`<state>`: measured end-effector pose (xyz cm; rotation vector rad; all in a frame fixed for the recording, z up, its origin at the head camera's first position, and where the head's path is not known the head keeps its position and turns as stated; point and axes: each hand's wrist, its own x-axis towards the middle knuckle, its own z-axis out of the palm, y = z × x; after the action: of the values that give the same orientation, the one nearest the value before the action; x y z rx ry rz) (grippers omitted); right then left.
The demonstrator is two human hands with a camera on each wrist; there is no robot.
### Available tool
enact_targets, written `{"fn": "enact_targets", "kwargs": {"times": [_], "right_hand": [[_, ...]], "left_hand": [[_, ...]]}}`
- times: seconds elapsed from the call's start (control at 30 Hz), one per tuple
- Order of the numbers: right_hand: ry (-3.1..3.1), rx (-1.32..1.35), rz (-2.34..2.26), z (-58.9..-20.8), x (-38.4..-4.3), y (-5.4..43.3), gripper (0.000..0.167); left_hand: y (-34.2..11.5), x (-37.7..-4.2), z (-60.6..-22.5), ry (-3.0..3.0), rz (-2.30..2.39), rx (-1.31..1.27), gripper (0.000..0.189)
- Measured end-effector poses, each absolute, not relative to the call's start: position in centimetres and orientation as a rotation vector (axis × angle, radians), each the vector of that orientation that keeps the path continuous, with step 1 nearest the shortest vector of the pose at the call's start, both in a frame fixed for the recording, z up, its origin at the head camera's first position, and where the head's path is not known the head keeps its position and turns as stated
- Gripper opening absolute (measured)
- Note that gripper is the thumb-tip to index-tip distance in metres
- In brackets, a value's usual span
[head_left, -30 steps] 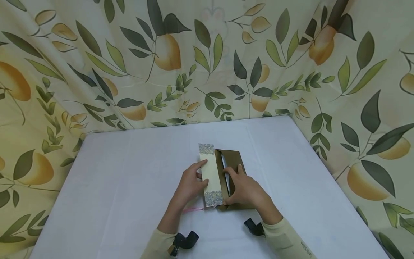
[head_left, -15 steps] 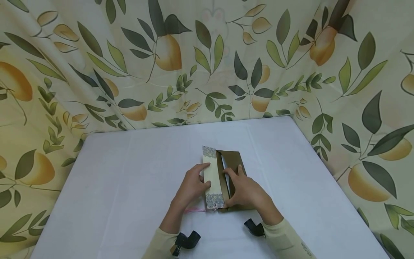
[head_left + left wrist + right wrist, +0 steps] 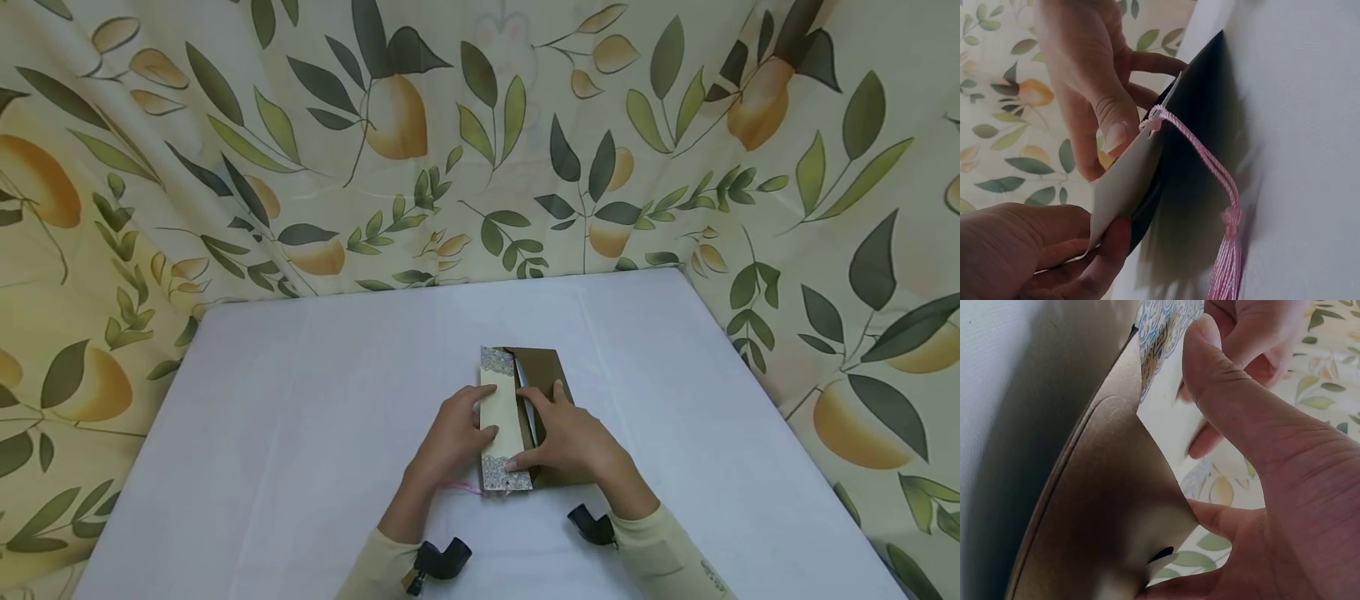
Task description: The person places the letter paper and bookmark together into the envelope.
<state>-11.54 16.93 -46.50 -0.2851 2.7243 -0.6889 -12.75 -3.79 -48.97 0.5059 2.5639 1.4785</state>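
Observation:
A cream bookmark (image 3: pixel 501 421) with patterned bands at both ends lies lengthwise over the left edge of a brown paper envelope (image 3: pixel 542 367). My left hand (image 3: pixel 453 425) pinches the bookmark's left long edge between thumb and fingers. From the near end of the bookmark hangs a pink tassel (image 3: pixel 1225 244). My right hand (image 3: pixel 573 437) grips the envelope at its gaping mouth, the fingers on its edge. The right thumb (image 3: pixel 1207 362) reaches over the bookmark's near patterned band. In the right wrist view the envelope (image 3: pixel 1097 487) bows outward beside the bookmark.
A white cloth covers the table (image 3: pixel 322 400). Behind it hangs a curtain (image 3: pixel 480 208) printed with fruit and leaves. Black wrist cameras show at the left cuff (image 3: pixel 442 560) and right cuff (image 3: pixel 592 525).
My left hand has moved the bookmark to the right, so it now overlaps the envelope's left edge. My right thumb has shifted left onto the bookmark's near end, while the envelope stays in place.

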Motion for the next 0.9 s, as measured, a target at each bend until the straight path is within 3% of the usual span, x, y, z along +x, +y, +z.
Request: {"fn": "enact_targets", "kwargs": {"times": [0.9], "right_hand": [[2.718, -0.310, -0.689, -46.2, -11.3, 17.0, 0.111]], "left_hand": [[-0.8, -12.8, -50.0, 2.599, 1.488, 0.452, 0.064]]}}
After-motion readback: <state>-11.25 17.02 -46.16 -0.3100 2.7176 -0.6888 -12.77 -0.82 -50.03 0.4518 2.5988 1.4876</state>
